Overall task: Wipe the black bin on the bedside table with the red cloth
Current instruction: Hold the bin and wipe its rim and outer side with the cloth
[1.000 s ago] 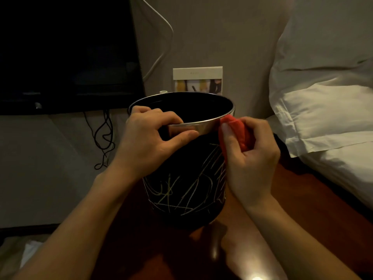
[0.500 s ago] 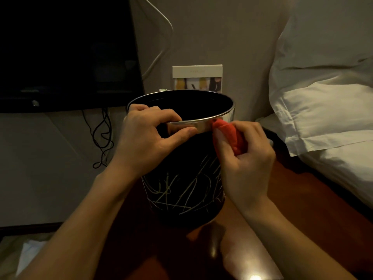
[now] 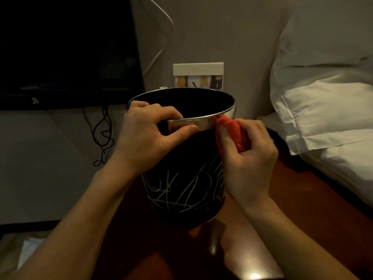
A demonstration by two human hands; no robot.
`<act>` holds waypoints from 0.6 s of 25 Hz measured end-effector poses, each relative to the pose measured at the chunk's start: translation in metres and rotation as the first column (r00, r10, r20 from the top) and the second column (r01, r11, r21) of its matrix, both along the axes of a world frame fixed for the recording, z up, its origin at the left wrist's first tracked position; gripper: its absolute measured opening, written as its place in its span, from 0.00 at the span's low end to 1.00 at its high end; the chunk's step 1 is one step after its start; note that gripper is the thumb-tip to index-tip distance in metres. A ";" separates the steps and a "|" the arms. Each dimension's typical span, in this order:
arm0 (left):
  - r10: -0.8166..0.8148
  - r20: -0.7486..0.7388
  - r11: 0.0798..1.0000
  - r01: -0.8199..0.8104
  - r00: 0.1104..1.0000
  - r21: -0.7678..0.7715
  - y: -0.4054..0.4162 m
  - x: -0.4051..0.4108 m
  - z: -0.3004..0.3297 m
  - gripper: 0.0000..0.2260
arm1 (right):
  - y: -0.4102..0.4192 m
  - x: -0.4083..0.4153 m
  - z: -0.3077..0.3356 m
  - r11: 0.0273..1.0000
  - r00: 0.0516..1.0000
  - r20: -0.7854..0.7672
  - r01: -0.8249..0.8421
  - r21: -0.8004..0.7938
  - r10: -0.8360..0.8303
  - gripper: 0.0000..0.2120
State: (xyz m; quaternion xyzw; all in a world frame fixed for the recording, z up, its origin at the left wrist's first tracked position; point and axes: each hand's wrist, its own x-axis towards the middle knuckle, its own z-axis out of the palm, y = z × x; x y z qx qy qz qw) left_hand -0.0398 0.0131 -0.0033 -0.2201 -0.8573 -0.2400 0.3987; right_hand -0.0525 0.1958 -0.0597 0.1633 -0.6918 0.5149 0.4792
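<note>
1. I am seeing the black bin (image 3: 181,190) standing upright on the dark red bedside table (image 3: 302,209), beside white pillows (image 3: 327,110).
2. My left hand (image 3: 145,138) is pinching its silver rim (image 3: 203,123), fingers inside, thumb outside.
3. My right hand (image 3: 248,158) is clutching the bunched red cloth (image 3: 234,132), pressing it against the rim's right side.

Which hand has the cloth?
The right hand: it presses the red cloth to the bin below the rim. The left hand only pinches the rim.

The left hand (image 3: 145,138) grips the black bin (image 3: 185,190) by its rim; the right hand (image 3: 248,158) presses the red cloth (image 3: 234,131) against its side
</note>
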 end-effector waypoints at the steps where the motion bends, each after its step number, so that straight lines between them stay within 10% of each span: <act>1: -0.001 -0.006 1.000 0.001 1.000 0.000 0.000 -0.001 0.000 0.13 | -0.001 0.002 -0.003 1.000 1.000 0.022 -0.012 0.006 0.012 0.05; 15: -0.027 -0.047 0.999 0.028 0.999 0.020 0.002 -0.001 0.000 0.10 | 0.000 0.004 -0.016 0.995 0.986 0.140 -0.089 -0.044 0.094 0.03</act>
